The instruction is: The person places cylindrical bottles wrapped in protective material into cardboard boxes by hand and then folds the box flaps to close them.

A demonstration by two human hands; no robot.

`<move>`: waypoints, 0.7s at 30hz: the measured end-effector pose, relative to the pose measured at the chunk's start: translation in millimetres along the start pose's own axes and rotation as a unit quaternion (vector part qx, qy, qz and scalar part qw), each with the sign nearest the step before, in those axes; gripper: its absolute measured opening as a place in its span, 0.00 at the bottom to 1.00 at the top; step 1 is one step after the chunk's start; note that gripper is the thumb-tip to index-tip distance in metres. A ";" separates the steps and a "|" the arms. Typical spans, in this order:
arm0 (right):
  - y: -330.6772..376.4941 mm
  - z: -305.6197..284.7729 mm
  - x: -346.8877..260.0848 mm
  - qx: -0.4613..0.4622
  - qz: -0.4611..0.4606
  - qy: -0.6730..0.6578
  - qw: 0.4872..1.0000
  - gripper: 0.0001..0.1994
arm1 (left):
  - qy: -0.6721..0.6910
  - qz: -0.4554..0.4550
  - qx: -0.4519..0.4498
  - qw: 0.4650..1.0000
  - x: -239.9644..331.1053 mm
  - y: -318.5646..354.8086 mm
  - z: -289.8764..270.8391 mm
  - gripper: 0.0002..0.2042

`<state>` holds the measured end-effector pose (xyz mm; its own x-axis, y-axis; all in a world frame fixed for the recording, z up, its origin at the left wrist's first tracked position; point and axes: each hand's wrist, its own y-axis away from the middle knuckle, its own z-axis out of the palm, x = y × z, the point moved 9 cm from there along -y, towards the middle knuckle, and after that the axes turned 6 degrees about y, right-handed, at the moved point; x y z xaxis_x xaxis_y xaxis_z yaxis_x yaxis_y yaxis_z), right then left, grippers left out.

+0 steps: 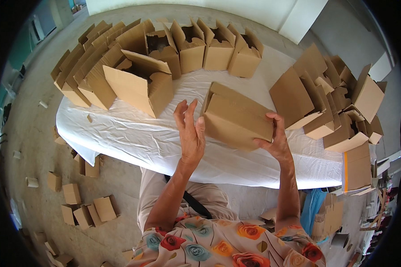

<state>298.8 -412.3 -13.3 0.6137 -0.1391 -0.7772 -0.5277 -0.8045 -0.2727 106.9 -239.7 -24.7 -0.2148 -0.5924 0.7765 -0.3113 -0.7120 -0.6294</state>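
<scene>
A brown cardboard box (238, 115) is tilted above the white-covered table (138, 144), in front of me. My right hand (275, 138) grips its right end, thumb on the near side and fingers over the far edge. Beside the box's left end, my left hand (191, 133) is raised with its fingers apart and holds nothing. Left of that hand stands a box with raised flaps (140, 84). The box in my right hand looks closed on the sides that show.
Several open boxes (218, 49) stand in a curved row along the table's far and left edges. More open boxes (329, 98) crowd together at the right. On the floor at the left lie small boxes (89, 213). A blue cloth or bag (313, 207) hangs at the lower right.
</scene>
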 end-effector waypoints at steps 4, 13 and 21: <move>-39.6 -0.7 -9.5 0.043 -0.033 0.042 0.998 0.37 | -0.089 -0.005 -0.004 0.996 -40.7 19.2 -10.5 0.20; -141.9 32.6 -18.9 0.013 -0.059 0.036 0.998 0.33 | -0.117 0.014 -0.022 0.993 -49.0 20.8 -2.1 0.21; -144.1 21.1 6.2 0.035 -0.072 0.076 0.994 0.28 | -0.120 0.000 -0.037 0.992 -49.1 20.3 -0.1 0.22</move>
<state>366.3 -285.1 9.2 0.7645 -0.1152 -0.6342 -0.4640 -0.7813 -0.4175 111.0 -225.1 -75.7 0.0084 -0.6714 0.7410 -0.3795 -0.6878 -0.6189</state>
